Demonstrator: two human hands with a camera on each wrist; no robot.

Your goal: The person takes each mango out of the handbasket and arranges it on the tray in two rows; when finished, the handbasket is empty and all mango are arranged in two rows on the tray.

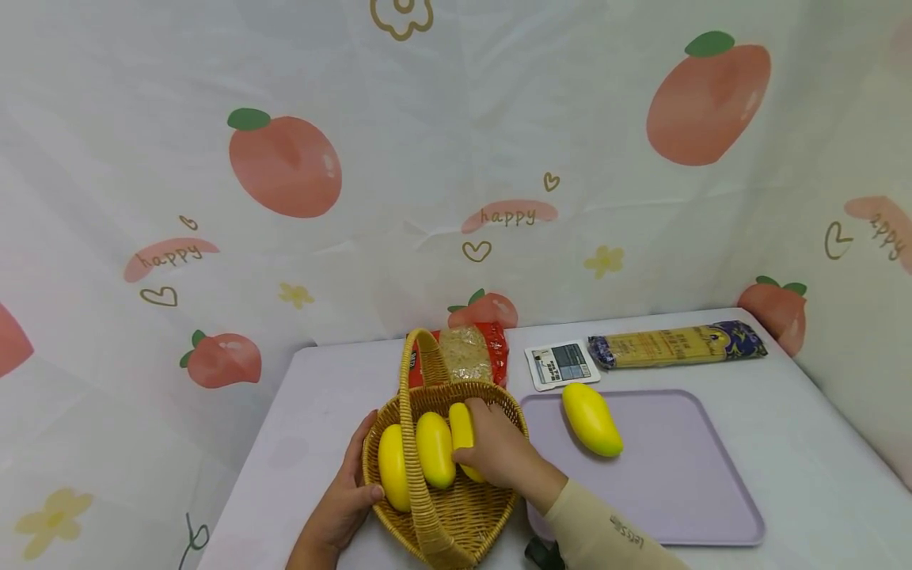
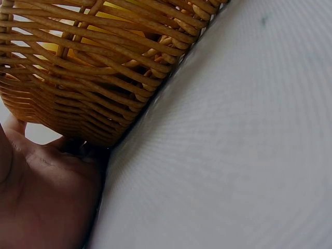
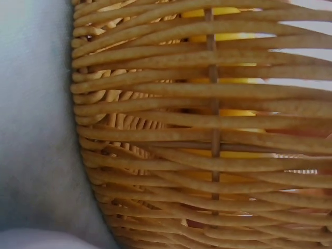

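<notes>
A wicker basket (image 1: 473, 518) with an arched handle stands on the table, two yellow mangoes (image 1: 435, 453) lying inside it. My left hand (image 1: 338, 503) holds the basket's left side, thumb at the rim; in the left wrist view its palm lies low against the weave (image 2: 98, 78). Reaching in over the right rim, my right hand (image 1: 502, 450) grips a third mango (image 1: 461, 427), which it partly covers. Through the basket's weave (image 3: 155, 93), yellow patches show in the right wrist view, with the right hand mostly hidden.
Right of the basket lies a purple tray (image 1: 663, 495) bearing another mango (image 1: 593, 419). Behind stand a red-and-clear food bag (image 1: 466, 356), a flat white packet (image 1: 563, 365) and a long yellow noodle-like pack (image 1: 673, 346). A patterned cloth (image 1: 399, 261) hangs beyond the table.
</notes>
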